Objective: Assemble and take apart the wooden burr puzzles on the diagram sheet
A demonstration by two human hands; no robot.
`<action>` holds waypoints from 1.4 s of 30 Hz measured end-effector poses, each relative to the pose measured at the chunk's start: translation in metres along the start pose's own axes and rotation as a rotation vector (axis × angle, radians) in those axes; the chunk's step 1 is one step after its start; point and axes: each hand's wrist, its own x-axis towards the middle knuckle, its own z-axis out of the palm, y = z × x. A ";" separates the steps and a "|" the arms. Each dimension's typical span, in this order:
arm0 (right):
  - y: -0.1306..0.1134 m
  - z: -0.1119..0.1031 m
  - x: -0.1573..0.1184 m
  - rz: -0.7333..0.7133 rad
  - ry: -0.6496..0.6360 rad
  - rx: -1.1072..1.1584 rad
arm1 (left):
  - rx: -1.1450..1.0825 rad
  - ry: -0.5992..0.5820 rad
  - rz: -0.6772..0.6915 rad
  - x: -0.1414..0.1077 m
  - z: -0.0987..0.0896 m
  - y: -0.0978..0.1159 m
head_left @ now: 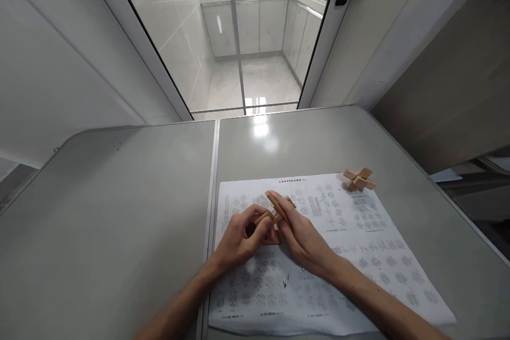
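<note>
Wooden pieces (276, 204) are resting in both hands, above the middle of a printed sheet (326, 313) that is covering much of the right part of the grey table (119, 234). The left hand (238, 239) is pinching a short piece between thumb and curled fingers, with another bit of wood showing just below its fingertips. The right hand (303, 234) is lying narrow, its fingers pressing along a longer stick that is slanting toward the far left. At the far right corner of the sheet, a wooden cross-shaped block (359, 179) is sitting apart from the hands, its bars sticking out several ways.

Judging by looks, the pieces are probably being light, stiff and dry to the touch, not very slippery, and sturdy apart from their edges and corners. Long flat sides are offering the surest hold, near the middle of a stick; pinching by one end is likely letting it swing.

Fingers are hiding much of the wood, so the number of pieces, any notches and whether they are locking together cannot be told. The printed figures and lettering are appearing too small and blurred to read, the right forearm is covering part of the sheet, and both forearms are running out of view at the near edge.
</note>
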 end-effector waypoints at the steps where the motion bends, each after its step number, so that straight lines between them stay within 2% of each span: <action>1: 0.000 0.000 0.000 0.000 0.006 -0.001 | 0.000 0.002 -0.001 0.000 0.000 0.000; 11: -0.003 0.005 0.000 -0.030 0.047 -0.072 | 0.068 0.010 0.013 0.000 -0.001 -0.002; 18: -0.005 0.006 -0.002 -0.018 -0.022 -0.021 | 0.043 -0.006 -0.017 0.000 0.000 -0.003; 24: -0.004 0.001 -0.001 0.004 -0.003 -0.004 | 0.015 -0.031 -0.043 0.001 -0.001 -0.003; 33: -0.002 -0.003 -0.001 0.001 -0.050 0.008 | 0.046 -0.017 -0.003 0.001 0.000 -0.003; 37: -0.004 -0.004 0.001 -0.030 -0.025 -0.022 | 0.085 0.011 0.006 0.000 -0.002 -0.007; 42: -0.006 -0.001 -0.001 -0.004 0.066 -0.058 | -0.038 0.114 -0.003 0.000 -0.003 -0.010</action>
